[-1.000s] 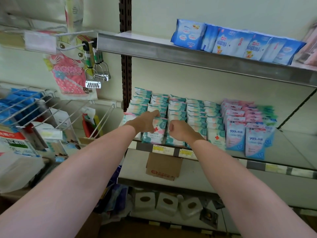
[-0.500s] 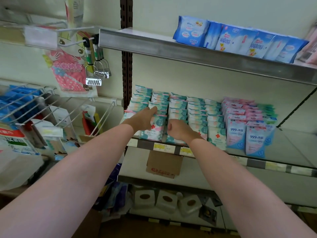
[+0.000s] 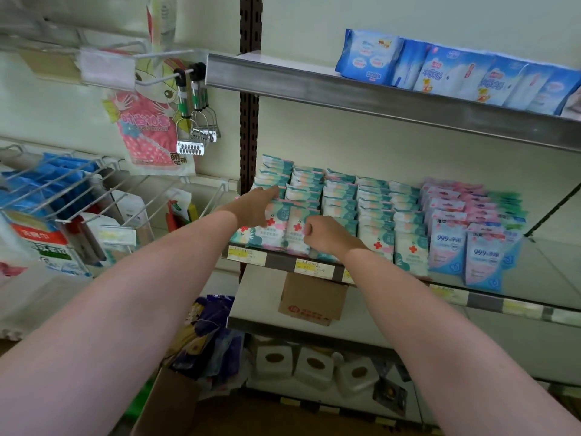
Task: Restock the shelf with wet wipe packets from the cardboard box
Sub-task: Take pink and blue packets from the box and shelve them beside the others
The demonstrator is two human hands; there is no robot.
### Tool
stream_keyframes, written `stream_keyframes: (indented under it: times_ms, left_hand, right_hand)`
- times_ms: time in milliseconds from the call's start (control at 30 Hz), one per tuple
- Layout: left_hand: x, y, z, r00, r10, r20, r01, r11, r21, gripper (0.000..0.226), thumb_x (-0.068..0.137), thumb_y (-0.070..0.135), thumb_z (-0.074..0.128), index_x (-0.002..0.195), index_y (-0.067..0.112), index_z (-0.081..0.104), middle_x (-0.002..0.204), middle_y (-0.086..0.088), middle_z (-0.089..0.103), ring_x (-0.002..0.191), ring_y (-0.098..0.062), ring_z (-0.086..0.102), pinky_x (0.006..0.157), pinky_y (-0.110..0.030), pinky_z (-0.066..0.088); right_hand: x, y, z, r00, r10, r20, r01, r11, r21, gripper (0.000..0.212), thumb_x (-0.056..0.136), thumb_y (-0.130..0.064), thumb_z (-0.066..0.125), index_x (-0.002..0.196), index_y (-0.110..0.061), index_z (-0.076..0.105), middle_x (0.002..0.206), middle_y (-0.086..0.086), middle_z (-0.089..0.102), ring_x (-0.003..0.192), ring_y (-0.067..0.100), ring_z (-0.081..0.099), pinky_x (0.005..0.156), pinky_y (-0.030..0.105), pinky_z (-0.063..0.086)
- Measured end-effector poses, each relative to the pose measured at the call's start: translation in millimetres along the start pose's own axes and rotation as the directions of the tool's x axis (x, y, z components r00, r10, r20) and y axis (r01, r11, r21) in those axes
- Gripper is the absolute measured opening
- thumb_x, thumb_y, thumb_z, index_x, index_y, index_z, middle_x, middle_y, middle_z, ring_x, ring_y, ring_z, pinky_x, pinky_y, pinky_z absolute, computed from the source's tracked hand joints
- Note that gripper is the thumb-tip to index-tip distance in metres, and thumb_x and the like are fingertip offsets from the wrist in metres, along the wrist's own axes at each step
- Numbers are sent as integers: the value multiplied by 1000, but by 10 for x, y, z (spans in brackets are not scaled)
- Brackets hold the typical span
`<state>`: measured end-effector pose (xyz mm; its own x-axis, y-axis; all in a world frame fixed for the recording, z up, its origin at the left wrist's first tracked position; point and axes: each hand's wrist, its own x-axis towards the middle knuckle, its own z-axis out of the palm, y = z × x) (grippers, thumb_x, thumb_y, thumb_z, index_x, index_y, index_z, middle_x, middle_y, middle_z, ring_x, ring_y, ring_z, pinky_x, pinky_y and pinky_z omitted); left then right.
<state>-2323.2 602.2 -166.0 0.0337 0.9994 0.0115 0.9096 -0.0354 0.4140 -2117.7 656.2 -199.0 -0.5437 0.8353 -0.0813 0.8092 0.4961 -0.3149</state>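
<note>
left hand (image 3: 254, 207): fingers straight on wet wipe packets (image 3: 284, 228) | right hand (image 3: 327, 234): curled, grasp hidden

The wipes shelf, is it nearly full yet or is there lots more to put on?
Mostly done: teal wet wipe packets fill several rows on the middle shelf. Right now the left hand reaches over the front-left packets and the right hand is curled against the front row, tidying. The cardboard box sits on the shelf below; its contents are hidden, so what's left is unclear.

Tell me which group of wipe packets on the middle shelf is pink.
The "999" packets at the right end of the rows; the rows left of them are teal with red crosses.
</note>
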Motion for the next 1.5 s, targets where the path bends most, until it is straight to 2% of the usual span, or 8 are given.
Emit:
stream_keyframes:
  times_ms: [67, 200, 433, 600, 733, 1000, 1200, 1500]
  left_hand:
    - [-27, -19, -10, 999, -17, 46, 18, 999, -28, 55, 79, -1, 73, 122, 17, 43, 100, 1, 51, 77, -11, 53, 58, -18, 41]
    - [-68, -32, 50, 1000, -13, 6, 13, 1000, -9, 54, 79, 1, 74, 123, 13, 45, 107, -4, 51, 94, -22, 52, 79, -29, 43]
    - [-106, -115, -103, 995, -30, -96, 33, 999, 37, 50, 82, 2, 71, 119, 20, 43, 113, -7, 46, 92, -27, 57, 79, -36, 50]
    - [-125, -30, 28, 990, -12, -140, 29, 992, 122, 47, 85, 2, 66, 123, 18, 44, 105, 0, 39, 70, -13, 47, 59, -21, 37]
    - [-69, -6, 76, 997, -6, -82, 9, 999, 41, 49, 83, 4, 71, 122, 19, 44, 105, 0, 42, 86, -23, 53, 67, -27, 41]
    - [60, 4, 243, 998, -16, -57, 16, 1000, 3, 51, 81, 2, 73, 120, 18, 45, 106, -1, 42, 91, -23, 53, 78, -31, 46]
    - [110, -42, 255, 996, -27, -88, 41, 986, 163, 62, 81, 13, 74, 135, 19, 44, 124, -10, 42, 115, -32, 42, 98, -45, 44]
    - [6, -21, 181, 991, -17, -131, 47, 973, 226, 63, 77, 5, 69, 134, 20, 46, 127, -8, 43, 112, -28, 44, 93, -43, 47]
  right_hand:
    - [7, -59, 14, 1000, -7, 12, 7, 1000, -9, 9, 90, -11, 54, 95, -12, 61, 102, 7, 64, 95, 25, 60, 82, 40, 50]
    - [50, -122, 46, 999, -17, 34, 16, 1000, 10, 8, 89, -12, 54, 88, -19, 57, 114, 3, 64, 106, 24, 60, 86, 38, 51]
    - [99, -152, 73, 999, -30, 32, 29, 999, 13, 5, 88, -15, 55, 90, -19, 58, 105, 2, 64, 98, 24, 60, 87, 40, 52]
    - [112, -178, 84, 999, -36, 24, 36, 999, 1, 4, 88, -15, 56, 87, -20, 57, 95, 1, 62, 88, 23, 60, 83, 41, 52]
    - [114, -155, 79, 999, -29, 15, 29, 999, -13, 4, 88, -16, 55, 87, -18, 58, 93, 3, 63, 86, 25, 60, 79, 40, 52]
    - [88, -1, 49, 1000, 12, -3, -12, 1000, -12, 4, 90, -17, 58, 92, -18, 61, 101, 1, 63, 92, 23, 60, 84, 37, 51]
    - [77, 23, 48, 1000, 11, -5, -11, 1000, -23, 3, 92, -16, 57, 92, -19, 59, 102, 2, 62, 92, 23, 59, 79, 35, 48]
    - [57, -50, 16, 1000, -2, 7, 2, 1000, 8, 5, 90, -16, 57, 93, -15, 61, 99, 4, 64, 90, 23, 60, 85, 40, 52]
